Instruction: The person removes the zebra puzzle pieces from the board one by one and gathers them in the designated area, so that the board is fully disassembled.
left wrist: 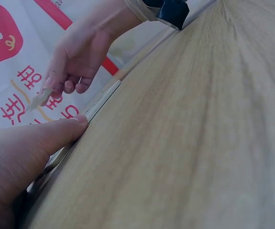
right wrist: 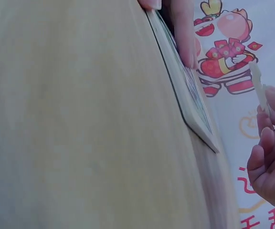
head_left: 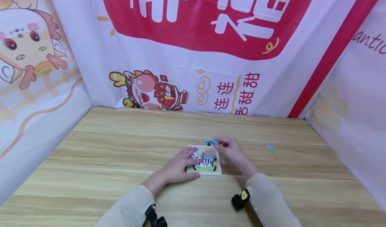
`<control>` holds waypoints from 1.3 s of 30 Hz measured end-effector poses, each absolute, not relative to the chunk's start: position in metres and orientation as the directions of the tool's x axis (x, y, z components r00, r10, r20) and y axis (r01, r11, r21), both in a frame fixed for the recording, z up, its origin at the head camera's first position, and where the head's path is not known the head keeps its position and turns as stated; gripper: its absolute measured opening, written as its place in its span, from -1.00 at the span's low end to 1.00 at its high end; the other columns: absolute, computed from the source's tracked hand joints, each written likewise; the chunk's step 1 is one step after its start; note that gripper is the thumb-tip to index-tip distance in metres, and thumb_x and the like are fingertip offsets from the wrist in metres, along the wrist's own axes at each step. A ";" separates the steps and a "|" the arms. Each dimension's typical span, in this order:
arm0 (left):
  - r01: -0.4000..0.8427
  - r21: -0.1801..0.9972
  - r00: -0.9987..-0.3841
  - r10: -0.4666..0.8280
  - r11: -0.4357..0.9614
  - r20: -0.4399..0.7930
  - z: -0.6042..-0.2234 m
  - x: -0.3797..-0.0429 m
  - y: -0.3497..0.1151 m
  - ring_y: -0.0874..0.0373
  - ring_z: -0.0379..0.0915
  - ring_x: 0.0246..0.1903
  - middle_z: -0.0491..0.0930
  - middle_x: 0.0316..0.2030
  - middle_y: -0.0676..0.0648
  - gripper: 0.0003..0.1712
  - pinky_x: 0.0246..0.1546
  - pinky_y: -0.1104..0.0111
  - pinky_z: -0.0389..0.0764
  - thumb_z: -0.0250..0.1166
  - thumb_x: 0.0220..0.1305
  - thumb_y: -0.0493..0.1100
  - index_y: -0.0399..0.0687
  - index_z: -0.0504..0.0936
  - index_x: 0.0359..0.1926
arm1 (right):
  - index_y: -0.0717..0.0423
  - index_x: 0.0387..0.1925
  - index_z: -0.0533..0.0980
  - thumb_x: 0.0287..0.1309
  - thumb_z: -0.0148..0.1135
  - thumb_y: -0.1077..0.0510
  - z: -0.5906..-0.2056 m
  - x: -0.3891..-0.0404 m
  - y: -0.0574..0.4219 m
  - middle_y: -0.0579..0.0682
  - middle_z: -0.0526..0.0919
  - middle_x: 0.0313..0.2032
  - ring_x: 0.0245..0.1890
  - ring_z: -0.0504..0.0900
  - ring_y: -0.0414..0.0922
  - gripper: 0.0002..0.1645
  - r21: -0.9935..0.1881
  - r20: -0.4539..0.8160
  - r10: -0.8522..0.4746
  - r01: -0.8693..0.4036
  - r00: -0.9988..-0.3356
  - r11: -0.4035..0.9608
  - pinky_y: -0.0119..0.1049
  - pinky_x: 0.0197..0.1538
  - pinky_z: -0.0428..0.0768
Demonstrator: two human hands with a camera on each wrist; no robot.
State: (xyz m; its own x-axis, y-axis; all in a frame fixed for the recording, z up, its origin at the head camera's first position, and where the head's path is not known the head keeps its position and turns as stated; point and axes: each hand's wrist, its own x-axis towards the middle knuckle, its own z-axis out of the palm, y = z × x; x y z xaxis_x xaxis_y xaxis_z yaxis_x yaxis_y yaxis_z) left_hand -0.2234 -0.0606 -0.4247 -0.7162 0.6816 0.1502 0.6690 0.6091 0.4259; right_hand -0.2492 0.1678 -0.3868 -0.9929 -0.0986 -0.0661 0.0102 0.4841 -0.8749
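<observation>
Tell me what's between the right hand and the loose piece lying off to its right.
Just bare wooden tabletop: the head view shows nothing between the right hand and the loose piece.

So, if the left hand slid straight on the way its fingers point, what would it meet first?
Probably the puzzle piece pinched by the right hand; but both look raised above the board, so the left hand may pass underneath.

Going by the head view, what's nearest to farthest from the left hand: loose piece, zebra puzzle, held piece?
1. Zebra puzzle: touched by the left hand.
2. Held piece: in the right hand.
3. Loose piece: farther right on the table.
</observation>
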 end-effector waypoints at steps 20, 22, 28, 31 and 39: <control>0.673 0.411 -0.717 0.679 0.615 0.158 -0.428 -0.224 -0.059 0.00 -0.28 0.25 -0.08 0.28 -0.12 -0.36 0.18 0.12 -0.17 0.02 0.06 0.31 0.23 0.33 0.15 | 0.15 -0.06 0.46 0.05 0.15 0.15 -0.374 -0.244 0.239 0.09 0.45 -0.32 -0.33 0.36 -0.02 -0.63 -0.849 0.069 -0.121 -0.122 -0.990 0.514 -0.08 -0.28 0.43; 0.670 0.415 -0.719 0.677 0.616 0.155 -0.428 -0.224 -0.059 0.00 -0.28 0.25 -0.08 0.28 -0.12 -0.36 0.18 0.12 -0.18 0.02 0.06 0.31 0.23 0.33 0.15 | 0.19 -0.05 0.46 0.05 0.16 0.14 -0.372 -0.243 0.247 0.11 0.46 -0.30 -0.32 0.36 -0.02 -0.61 -0.850 0.077 -0.122 -0.129 -0.990 0.511 -0.07 -0.26 0.43; 0.665 0.423 -0.721 0.676 0.615 0.151 -0.427 -0.224 -0.060 0.00 -0.29 0.25 -0.08 0.28 -0.12 -0.37 0.18 0.13 -0.18 0.03 0.06 0.30 0.24 0.32 0.15 | 0.30 -0.01 0.41 0.05 0.15 0.13 -0.371 -0.242 0.270 0.17 0.49 -0.19 -0.25 0.42 -0.11 -0.54 -0.883 0.067 -0.120 -0.115 -0.991 0.455 -0.27 -0.17 0.47; 0.671 0.418 -0.718 0.677 0.612 0.160 -0.428 -0.224 -0.060 0.00 -0.28 0.25 -0.08 0.28 -0.13 -0.37 0.18 0.13 -0.18 0.03 0.06 0.30 0.23 0.32 0.15 | 0.36 0.00 0.37 0.07 0.14 0.14 -0.371 -0.244 0.282 0.20 0.48 -0.16 -0.25 0.44 -0.18 -0.51 -0.894 0.075 -0.129 -0.124 -0.989 0.431 -0.37 -0.17 0.46; 0.672 0.413 -0.717 0.678 0.614 0.159 -0.428 -0.224 -0.061 0.01 -0.28 0.25 -0.08 0.28 -0.12 -0.37 0.18 0.13 -0.17 0.02 0.06 0.31 0.25 0.32 0.16 | 0.32 0.04 0.35 0.08 0.13 0.10 -0.376 -0.248 0.308 0.19 0.45 -0.09 -0.17 0.43 -0.16 -0.48 -0.880 0.042 -0.127 -0.097 -0.991 0.465 -0.38 -0.13 0.42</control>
